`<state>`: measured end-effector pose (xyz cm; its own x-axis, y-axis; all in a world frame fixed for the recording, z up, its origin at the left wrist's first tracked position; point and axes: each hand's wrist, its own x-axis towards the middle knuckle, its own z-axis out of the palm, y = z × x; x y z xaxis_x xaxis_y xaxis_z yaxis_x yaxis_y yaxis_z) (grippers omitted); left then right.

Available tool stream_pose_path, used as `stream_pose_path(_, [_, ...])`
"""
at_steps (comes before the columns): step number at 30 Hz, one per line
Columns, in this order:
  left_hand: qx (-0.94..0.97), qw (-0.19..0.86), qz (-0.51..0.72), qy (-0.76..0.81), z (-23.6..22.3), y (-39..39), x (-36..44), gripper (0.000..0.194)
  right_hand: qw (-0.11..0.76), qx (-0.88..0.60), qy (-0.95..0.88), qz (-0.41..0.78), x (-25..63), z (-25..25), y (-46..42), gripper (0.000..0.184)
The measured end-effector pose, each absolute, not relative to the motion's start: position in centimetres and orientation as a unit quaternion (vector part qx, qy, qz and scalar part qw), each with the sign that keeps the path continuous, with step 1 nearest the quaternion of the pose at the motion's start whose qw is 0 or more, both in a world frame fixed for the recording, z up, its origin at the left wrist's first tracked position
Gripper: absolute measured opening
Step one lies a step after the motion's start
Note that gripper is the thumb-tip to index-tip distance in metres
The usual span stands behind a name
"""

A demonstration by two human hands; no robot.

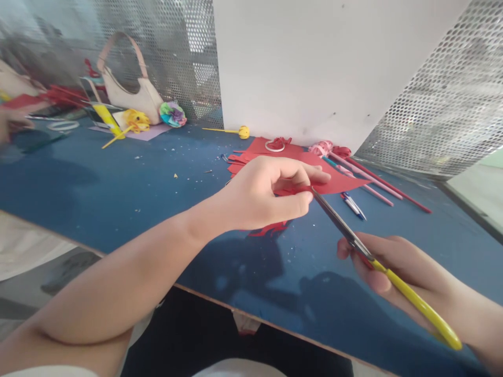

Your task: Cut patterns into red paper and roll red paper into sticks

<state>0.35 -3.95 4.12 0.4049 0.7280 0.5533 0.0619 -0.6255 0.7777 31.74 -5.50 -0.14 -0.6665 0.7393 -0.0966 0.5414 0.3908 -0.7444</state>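
Observation:
My left hand is closed above the blue table, thumb and fingers pinching a small red paper piece that is mostly hidden by the fingers. My right hand grips scissors with yellow handles; the blades look nearly closed. Their tips reach the red paper right at my left fingertips. Behind the left hand lie red paper sheets, partly covered by it. Below the hand, red paper strips show.
Pink and red sticks with paper flowers and a pen lie at right. A yellow flower stick, a colourful paper flower and a white handbag are behind. A co-worker's hand shows far left.

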Motion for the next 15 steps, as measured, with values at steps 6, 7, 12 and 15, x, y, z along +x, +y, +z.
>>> stream_pose_path(6, [0.771,0.360,0.466,0.244,3.9,-4.0,0.1,0.012,0.146,-0.376,-0.835,0.375,30.7,1.1,-6.4,0.061])
stream_pose_path(7, [0.773,0.358,0.464,0.243,3.9,-4.0,0.1,0.011,0.158,-0.376,-0.835,0.369,30.4,1.4,-6.6,0.058])
stream_pose_path(12, [0.778,0.363,0.457,0.235,3.9,-3.8,0.0,0.015,0.134,-0.360,-0.845,0.372,31.0,0.9,-6.2,0.047])
stream_pose_path(15, [0.778,0.364,0.457,0.231,3.9,-3.8,0.0,0.017,0.103,-0.370,-0.834,0.396,32.1,0.0,-5.6,0.053])
